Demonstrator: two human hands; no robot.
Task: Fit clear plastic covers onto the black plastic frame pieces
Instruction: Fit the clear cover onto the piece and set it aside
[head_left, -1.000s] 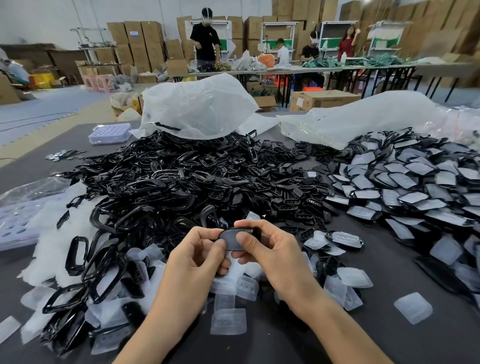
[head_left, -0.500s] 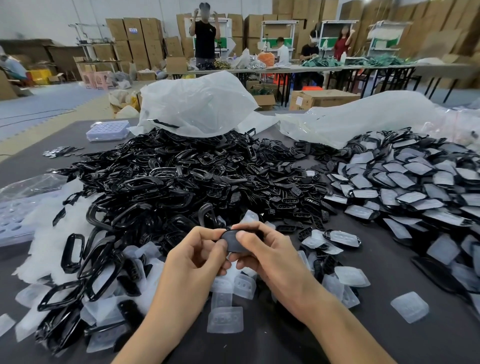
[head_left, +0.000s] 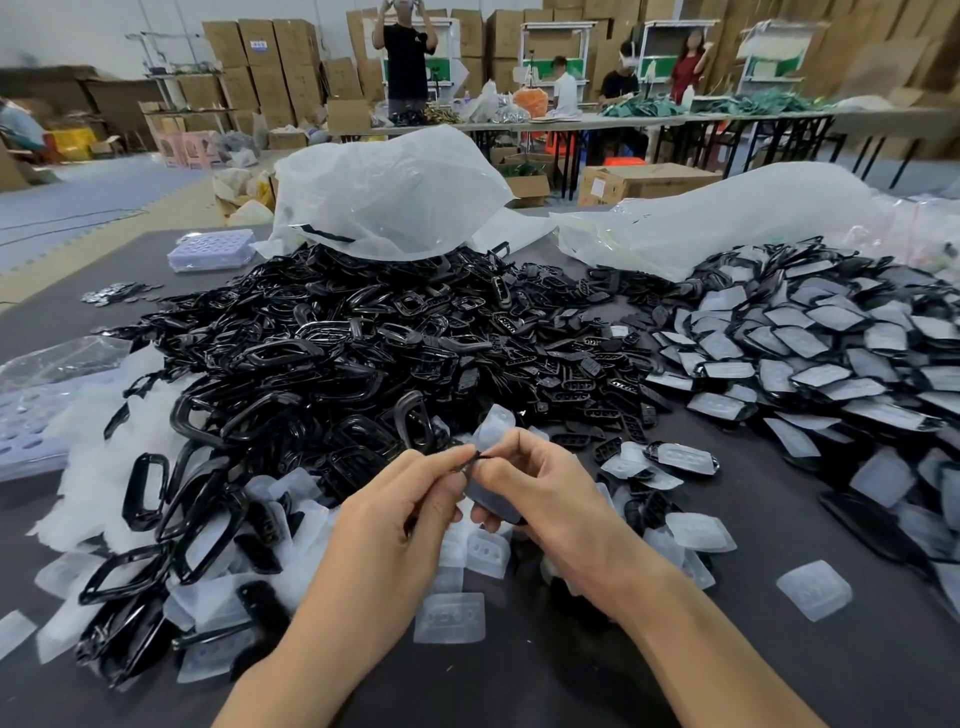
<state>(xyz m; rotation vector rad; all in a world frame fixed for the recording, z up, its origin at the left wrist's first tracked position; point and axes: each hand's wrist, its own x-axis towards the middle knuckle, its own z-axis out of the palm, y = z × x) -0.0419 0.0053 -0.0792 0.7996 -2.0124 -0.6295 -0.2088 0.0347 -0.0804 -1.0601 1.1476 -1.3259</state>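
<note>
Between the left hand (head_left: 395, 525) and right hand (head_left: 556, 499), both pinching it, the frame (head_left: 492, 498) looks light, stiff, slick: hold its edges.

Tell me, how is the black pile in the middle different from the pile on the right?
The middle pile is bare shiny black frames with open holes; the right pile has frosty clear covers on its black pieces. The middle pile is heaped and tangled; the right pile lies flatter, pieces overlapping. Both sit on the dark table.
</note>
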